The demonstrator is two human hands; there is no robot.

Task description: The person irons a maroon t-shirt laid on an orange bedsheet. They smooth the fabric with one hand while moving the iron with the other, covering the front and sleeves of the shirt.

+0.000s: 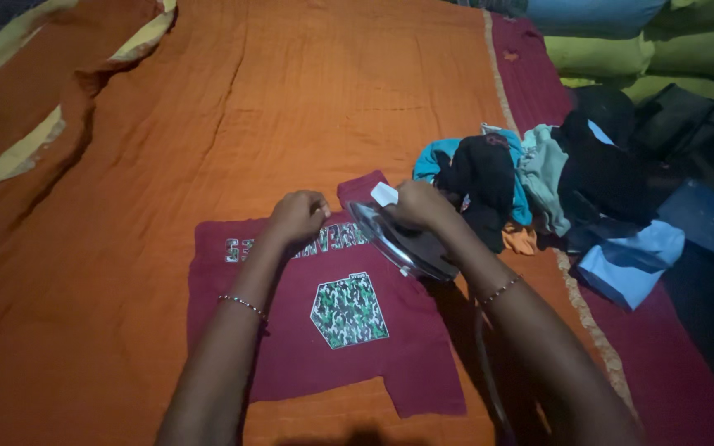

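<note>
Now right hand [420, 204] grip clenched on iron [402, 241], tilted over maroon shirt [324, 330]; left hand [297, 216] fisted on shirt.

Dim light; orange quilt [307, 91] with maroon border covers floor; green cushions [663, 54] beyond.

Maroon T-shirt [324, 330]: spread flat on orange cloth, neck end away from wearer, lettering upside down across chest, green camouflage patch at centre, one sleeve folded out near top. Clothes iron [402, 239]: tilted up on edge, shiny soleplate facing left, resting over shirt's upper right part, cord trailing toward wearer.
</note>
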